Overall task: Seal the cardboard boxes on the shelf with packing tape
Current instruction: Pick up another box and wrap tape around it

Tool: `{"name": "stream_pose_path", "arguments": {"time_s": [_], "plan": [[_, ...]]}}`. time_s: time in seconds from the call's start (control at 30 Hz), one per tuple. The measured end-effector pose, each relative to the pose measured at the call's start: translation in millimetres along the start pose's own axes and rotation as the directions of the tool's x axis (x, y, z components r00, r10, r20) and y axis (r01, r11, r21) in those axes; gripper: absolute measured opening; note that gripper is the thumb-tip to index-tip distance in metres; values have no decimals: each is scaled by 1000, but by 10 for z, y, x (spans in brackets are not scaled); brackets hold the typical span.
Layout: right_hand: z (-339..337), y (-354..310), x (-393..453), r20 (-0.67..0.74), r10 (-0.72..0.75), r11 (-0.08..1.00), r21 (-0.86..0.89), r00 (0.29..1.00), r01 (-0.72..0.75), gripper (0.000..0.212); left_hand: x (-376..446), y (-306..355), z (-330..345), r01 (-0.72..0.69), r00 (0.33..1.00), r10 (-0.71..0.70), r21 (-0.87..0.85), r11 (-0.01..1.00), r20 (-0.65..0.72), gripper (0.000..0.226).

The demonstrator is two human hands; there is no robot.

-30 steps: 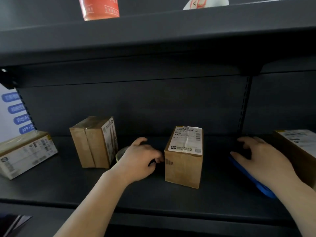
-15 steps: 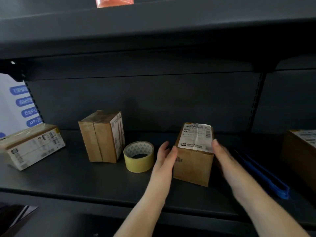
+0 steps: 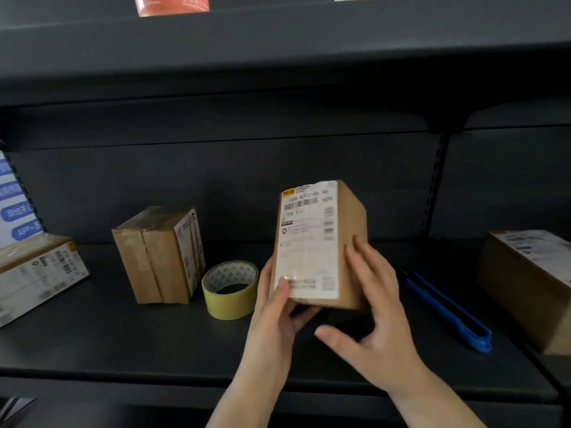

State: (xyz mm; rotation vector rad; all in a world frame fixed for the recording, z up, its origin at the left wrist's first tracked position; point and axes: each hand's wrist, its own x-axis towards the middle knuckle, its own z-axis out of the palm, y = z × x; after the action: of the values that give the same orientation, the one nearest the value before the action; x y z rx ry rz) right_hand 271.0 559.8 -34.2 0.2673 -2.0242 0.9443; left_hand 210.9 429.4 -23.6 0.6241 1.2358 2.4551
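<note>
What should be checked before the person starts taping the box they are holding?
1. Labelled cardboard box held by both hands: ok; left hand grips its lower left edge, right hand presses its right side.
2. Box clear of the shelf: ok, tilted up with its label facing the camera.
3. Yellow tape roll close by: ok, just left of the left hand.
4. Blue cutter within reach: ok, lying to the right.
5. A hand free for the tape: not ok.
6. Flaps shut: cannot tell.
</note>
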Motion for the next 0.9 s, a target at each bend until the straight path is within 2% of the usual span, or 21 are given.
{"name": "stream_pose_path", "arguments": {"time_s": [0.1, 0.2, 0.27, 0.33, 0.37, 0.4, 0.43, 0.5, 0.53, 0.57, 0.6, 0.67, 0.8, 0.87, 0.9], "plan": [[40, -26, -26, -88, -176, 980, -105, 980, 167, 55, 13, 44, -29, 147, 989, -146, -181, 972, 19, 64], [63, -22, -23, -100, -218, 970, -136, 971, 204, 45, 23, 62, -40, 184, 983, -184, -219, 958, 19, 63], [62, -30, -22, -93, -169, 982, -100, 981, 159, 45, 22, 43, -26, 125, 991, -130, -183, 975, -17, 61], [47, -48, -14, -79, -69, 998, 6, 994, 70, 53, -6, 23, -2, -52, 996, 49, -38, 998, -70, 55], [39, -56, -5, -57, 1, 992, 124, 998, 6, 60, -21, 13, 6, -158, 984, 164, 76, 984, -70, 55], [24, -66, 10, -18, 83, 958, 277, 996, -75, 68, -42, -8, 9, -259, 960, 276, 214, 942, -50, 58], [2, -80, 33, 33, 172, 892, 418, 985, -170, 75, -53, -41, 3, -355, 924, 381, 372, 858, 4, 60], [-35, -66, 76, 130, 337, 744, 570, 932, -348, 80, -61, -111, -16, -513, 825, 531, 648, 563, 191, 58], [-53, -49, 90, 148, 385, 695, 602, 911, -392, 78, -62, -135, -21, -549, 785, 562, 712, 438, 260, 52], [-66, -25, 93, 149, 417, 659, 630, 897, -411, 78, -68, -146, -17, -565, 763, 580, 731, 384, 285, 48], [-78, -10, 97, 144, 447, 625, 656, 883, -423, 80, -69, -148, -15, -567, 761, 590, 718, 404, 270, 43], [-94, 1, 99, 162, 479, 570, 690, 863, -446, 88, -74, -141, -12, -540, 789, 589, 654, 530, 174, 39], [-91, -6, 106, 203, 511, 543, 677, 835, -497, 88, -71, -134, -15, -454, 871, 489, 464, 761, 51, 55], [-77, 21, 98, 228, 533, 528, 662, 815, -531, 85, -74, -132, -18, -403, 897, 442, 459, 791, 26, 55], [-68, 35, 93, 241, 556, 516, 651, 796, -557, 82, -73, -129, -24, -391, 898, 440, 505, 770, 23, 54]]}}
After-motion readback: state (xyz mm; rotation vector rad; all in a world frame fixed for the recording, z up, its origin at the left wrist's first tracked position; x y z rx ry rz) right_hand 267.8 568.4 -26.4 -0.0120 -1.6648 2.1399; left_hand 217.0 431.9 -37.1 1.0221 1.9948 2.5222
